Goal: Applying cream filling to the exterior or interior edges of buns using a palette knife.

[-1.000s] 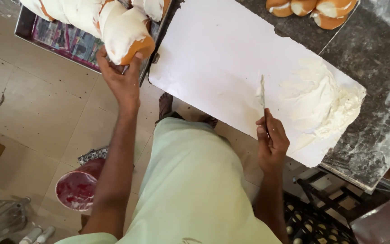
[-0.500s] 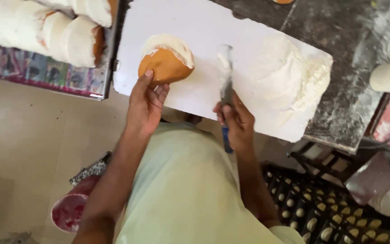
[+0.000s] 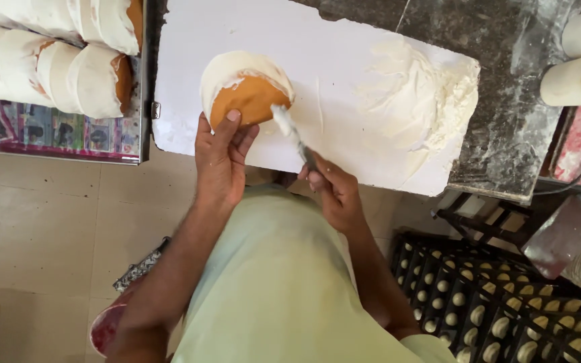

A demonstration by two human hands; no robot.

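Left hand (image 3: 220,158) gripping round brown bun (image 3: 247,97) at upper centre, fingers curled under it, over white board (image 3: 371,60). Right hand (image 3: 334,195) clenching cream-coated knife (image 3: 292,138), blade tip touching bun's edge. Cream pile (image 3: 425,101) sitting upper right.

To my left I see a metal tray (image 3: 144,101) of cream-coated buns (image 3: 95,81). A dark, floury worktop (image 3: 506,101) carries white tubs (image 3: 576,77) at right. Below, black crates (image 3: 506,309) sit on the tiled floor (image 3: 42,222).
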